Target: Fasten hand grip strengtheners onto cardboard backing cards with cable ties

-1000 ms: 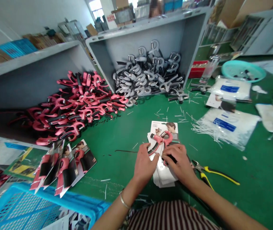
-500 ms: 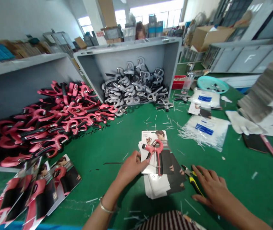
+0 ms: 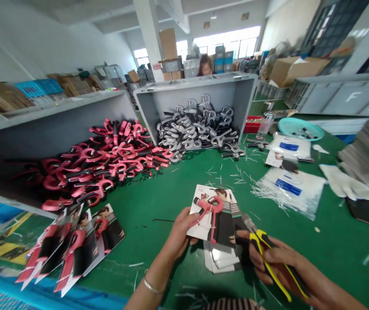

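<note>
My left hand (image 3: 181, 232) grips the left edge of a printed backing card (image 3: 226, 224) that carries a pink hand grip (image 3: 215, 211) with black handles. The thumb lies over the grip's left handle, and the card is tilted a little. In my right hand (image 3: 278, 262) is a pair of diagonal cutters (image 3: 264, 247) with yellow and black handles, its jaws pointing at the card's right edge. Beneath the held card lies a stack of more cards (image 3: 220, 260) on the green table (image 3: 152, 245).
Pink hand grips (image 3: 116, 155) spill from a grey bin at left; grey ones (image 3: 197, 125) fill another bin (image 3: 187, 84). Carded pink grips (image 3: 77, 245) lean at front left. At right are bags of white zip ties (image 3: 291, 189), a white glove (image 3: 346, 181) and a turquoise plate (image 3: 283, 125).
My right hand has picked up the cutters from the table and brought them beside the card. My left hand has lifted and tilted the card. The view has shifted left and up.
</note>
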`<state>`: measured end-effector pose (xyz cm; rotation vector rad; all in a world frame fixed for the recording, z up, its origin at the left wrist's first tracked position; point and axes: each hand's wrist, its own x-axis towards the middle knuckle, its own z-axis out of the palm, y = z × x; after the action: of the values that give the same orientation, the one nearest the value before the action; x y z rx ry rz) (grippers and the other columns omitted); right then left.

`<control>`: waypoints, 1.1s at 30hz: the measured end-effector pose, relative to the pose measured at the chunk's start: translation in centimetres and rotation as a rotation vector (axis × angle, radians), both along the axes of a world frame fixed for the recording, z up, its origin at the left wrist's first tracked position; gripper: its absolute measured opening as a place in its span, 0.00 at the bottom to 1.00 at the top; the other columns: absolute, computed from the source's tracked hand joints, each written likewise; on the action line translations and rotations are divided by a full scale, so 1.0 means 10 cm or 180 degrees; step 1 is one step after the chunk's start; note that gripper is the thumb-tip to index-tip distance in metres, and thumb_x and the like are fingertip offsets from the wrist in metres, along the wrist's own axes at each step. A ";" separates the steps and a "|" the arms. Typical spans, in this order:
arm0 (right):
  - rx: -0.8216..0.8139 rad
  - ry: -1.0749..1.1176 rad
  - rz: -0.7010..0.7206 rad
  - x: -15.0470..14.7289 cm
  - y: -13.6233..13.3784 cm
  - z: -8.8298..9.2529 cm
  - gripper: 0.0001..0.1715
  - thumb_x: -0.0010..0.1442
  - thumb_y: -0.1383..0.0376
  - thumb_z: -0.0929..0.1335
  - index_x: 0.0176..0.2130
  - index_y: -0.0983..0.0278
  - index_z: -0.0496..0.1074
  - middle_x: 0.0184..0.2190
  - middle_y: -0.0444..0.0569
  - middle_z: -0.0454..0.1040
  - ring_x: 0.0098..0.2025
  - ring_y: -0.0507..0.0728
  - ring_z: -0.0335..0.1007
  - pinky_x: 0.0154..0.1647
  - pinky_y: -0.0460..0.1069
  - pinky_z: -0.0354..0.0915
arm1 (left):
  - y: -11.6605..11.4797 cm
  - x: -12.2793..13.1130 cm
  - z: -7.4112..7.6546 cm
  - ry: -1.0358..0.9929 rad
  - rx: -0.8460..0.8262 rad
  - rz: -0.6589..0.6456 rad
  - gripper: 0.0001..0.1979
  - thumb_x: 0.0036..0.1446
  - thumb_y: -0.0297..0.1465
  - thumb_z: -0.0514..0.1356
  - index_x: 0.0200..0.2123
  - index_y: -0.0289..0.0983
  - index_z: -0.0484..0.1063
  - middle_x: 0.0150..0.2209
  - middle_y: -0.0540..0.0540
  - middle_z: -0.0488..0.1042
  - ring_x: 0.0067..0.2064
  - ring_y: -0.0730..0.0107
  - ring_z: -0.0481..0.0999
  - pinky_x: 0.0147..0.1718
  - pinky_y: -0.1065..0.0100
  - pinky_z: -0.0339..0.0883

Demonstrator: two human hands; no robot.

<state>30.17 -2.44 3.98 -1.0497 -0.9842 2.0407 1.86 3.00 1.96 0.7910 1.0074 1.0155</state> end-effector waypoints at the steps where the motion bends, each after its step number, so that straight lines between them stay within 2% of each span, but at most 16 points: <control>1: 0.0337 -0.0287 0.0186 -0.05 0.07 0.05 0.35 0.61 0.56 0.65 0.65 0.59 0.60 0.38 0.51 0.73 0.35 0.57 0.70 0.36 0.52 0.67 | -0.02 0.01 0.02 0.0082 0.0109 0.0066 0.18 0.57 0.40 0.60 0.46 0.35 0.65 0.24 0.53 0.67 0.18 0.79 0.62 0.09 0.80 0.52; 3: 0.1282 -0.1210 0.0637 -0.10 0.23 0.18 0.35 0.63 0.55 0.64 0.66 0.58 0.59 0.41 0.52 0.73 0.40 0.60 0.69 0.41 0.54 0.66 | -0.06 0.00 0.09 0.0273 0.0287 0.0113 0.19 0.57 0.40 0.60 0.47 0.36 0.63 0.24 0.54 0.67 0.17 0.78 0.62 0.09 0.79 0.52; 6: 0.2751 -0.2880 0.1206 -0.17 0.45 0.31 0.34 0.64 0.60 0.63 0.67 0.54 0.56 0.47 0.54 0.71 0.48 0.65 0.65 0.49 0.59 0.64 | -0.13 -0.05 0.16 0.0496 0.0352 0.0105 0.19 0.57 0.39 0.61 0.47 0.36 0.62 0.24 0.54 0.68 0.16 0.79 0.63 0.09 0.80 0.52; 9: 0.3697 -0.3973 0.1301 -0.30 0.58 0.31 0.39 0.61 0.65 0.63 0.69 0.58 0.52 0.46 0.56 0.70 0.48 0.66 0.63 0.51 0.61 0.63 | -0.18 -0.09 0.17 0.0531 0.0306 0.0101 0.18 0.57 0.39 0.61 0.46 0.36 0.62 0.24 0.54 0.68 0.15 0.80 0.62 0.09 0.80 0.51; 12: 0.4297 -0.4404 0.1211 -0.41 0.64 0.22 0.40 0.60 0.63 0.66 0.68 0.67 0.54 0.51 0.60 0.69 0.51 0.68 0.60 0.55 0.63 0.60 | -0.18 -0.12 0.14 0.0483 0.0284 0.0120 0.18 0.57 0.39 0.61 0.46 0.37 0.62 0.24 0.55 0.68 0.15 0.80 0.61 0.09 0.80 0.51; 16: 0.4559 -0.4510 0.1130 -0.48 0.70 0.15 0.38 0.60 0.62 0.67 0.66 0.69 0.57 0.53 0.60 0.68 0.52 0.67 0.59 0.57 0.62 0.58 | -0.14 -0.15 0.10 0.0463 0.0326 0.0163 0.19 0.57 0.40 0.61 0.47 0.37 0.62 0.25 0.54 0.68 0.15 0.80 0.62 0.09 0.80 0.51; 21: 0.4519 -0.4513 0.0963 -0.50 0.75 0.12 0.40 0.57 0.63 0.68 0.66 0.70 0.56 0.51 0.59 0.68 0.51 0.66 0.59 0.57 0.60 0.58 | -0.11 -0.17 0.12 0.0489 0.0285 0.0099 0.18 0.58 0.39 0.60 0.47 0.37 0.61 0.25 0.54 0.69 0.15 0.81 0.62 0.09 0.80 0.51; 28: 0.4554 -0.4621 0.1102 -0.53 0.76 0.05 0.35 0.58 0.62 0.68 0.61 0.73 0.64 0.49 0.61 0.71 0.49 0.67 0.61 0.54 0.60 0.61 | -0.13 -0.22 0.12 0.0627 0.0310 0.0047 0.19 0.58 0.39 0.61 0.48 0.37 0.61 0.25 0.54 0.69 0.15 0.81 0.61 0.09 0.80 0.51; 33: 0.4526 -0.4598 0.1031 -0.52 0.74 0.07 0.35 0.59 0.62 0.68 0.62 0.73 0.63 0.47 0.61 0.72 0.48 0.66 0.62 0.54 0.61 0.61 | -0.15 -0.24 0.09 0.0621 0.0303 0.0050 0.21 0.57 0.41 0.61 0.49 0.37 0.61 0.26 0.54 0.70 0.15 0.81 0.61 0.09 0.79 0.50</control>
<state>24.97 4.97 4.71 -1.3083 -2.6994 -0.0521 -0.50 1.53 2.84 0.9763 1.1392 1.0197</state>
